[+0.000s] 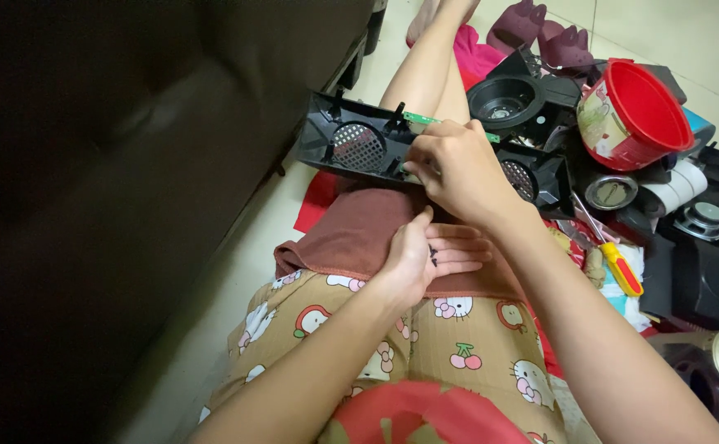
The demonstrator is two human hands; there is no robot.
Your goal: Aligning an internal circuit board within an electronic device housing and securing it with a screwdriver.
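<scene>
**Panel on the lap, small parts in the palm**

Closest to the lens: your patterned shorts [458, 345] and both forearms reaching away from you. Landmark for everything below is the black plastic speaker panel [351, 144], which lies across your thighs with its hollow back side up, two round mesh grilles set in it.

- Left hand [429, 255]: just on your side of the panel, resting palm-up on the brown cloth [359, 230] over your lap. Fingers straight and lying side by side, thumb lifted. A few tiny dark bits [432, 256] sit in the palm; too small to say whether they are screws.
- Right hand [458, 168]: on top of the panel's middle, between the two grilles. Fingers curled down and bunched, tips pressed at the panel beside a thin green circuit strip [417, 120]. Whether they pinch anything I cannot tell; the knuckles hide the tips.
- Yellow-and-red screwdriver [618, 263]: right of the panel, on the floor, untouched.
- Red plastic tub [635, 115]: right of and beyond the panel, tipped on its side amid black housings and loose speaker parts.
- Dark sofa [129, 164]: fills the side left of the panel.

Judgement: you look to be partway through stripping the panel, working by fingertip at its centre while the left palm serves as a parts dish. The next move calls for a level left palm so the bits don't roll off, and a steady panel, which only balances on your legs.
</scene>
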